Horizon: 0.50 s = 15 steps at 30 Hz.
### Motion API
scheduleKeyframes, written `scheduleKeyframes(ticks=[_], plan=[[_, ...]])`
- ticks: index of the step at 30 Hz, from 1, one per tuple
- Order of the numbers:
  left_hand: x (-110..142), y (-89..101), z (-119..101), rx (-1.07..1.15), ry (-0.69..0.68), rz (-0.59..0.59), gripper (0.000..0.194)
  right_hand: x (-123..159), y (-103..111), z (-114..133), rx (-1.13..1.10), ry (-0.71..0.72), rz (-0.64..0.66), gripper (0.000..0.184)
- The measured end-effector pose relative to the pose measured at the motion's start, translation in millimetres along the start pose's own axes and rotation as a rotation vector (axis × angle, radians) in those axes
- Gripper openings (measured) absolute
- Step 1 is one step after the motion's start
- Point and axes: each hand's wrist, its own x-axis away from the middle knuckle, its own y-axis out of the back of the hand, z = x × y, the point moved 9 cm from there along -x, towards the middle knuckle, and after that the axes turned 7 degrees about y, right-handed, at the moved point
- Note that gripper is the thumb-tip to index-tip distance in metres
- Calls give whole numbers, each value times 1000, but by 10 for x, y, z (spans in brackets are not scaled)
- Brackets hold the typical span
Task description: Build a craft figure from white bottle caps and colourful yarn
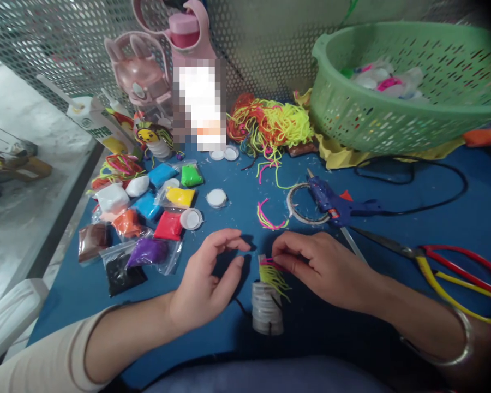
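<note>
In front of me a small stacked body of whitish plastic caps (267, 311) lies on the blue table, with dark cord at its sides. Yellow-green yarn strands (273, 277) fan out from its upper end. My right hand (327, 267) pinches a pink yarn strand (267, 262) between thumb and forefinger at that end. To the left of it, my left hand (210, 275) is held with thumb and fingers apart, gripping nothing. A small curved bunch of pink and yellow yarn (270, 217) lies just beyond both hands.
Bagged coloured clay (168, 225) covers the left side. A glue gun (331, 199) rests by a tape roll (297, 217), with scissors (417, 252) at right. Behind are a yarn heap (278, 123), a green basket (376, 128) and a finished-looking figure (157, 143).
</note>
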Motion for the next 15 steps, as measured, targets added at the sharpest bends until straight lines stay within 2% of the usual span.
scheduleKeyframes(ticks=[3,9,15], plan=[[11,-18,-77,-3,-131,-2,58,3,-33,-3,-7,-8,35,16],[30,-55,-223,-57,-293,20,64,7,-22,-3,27,-1,17,19],[17,-92,-293,-135,-313,56,55,-5,-54,-12,30,18,24,16]])
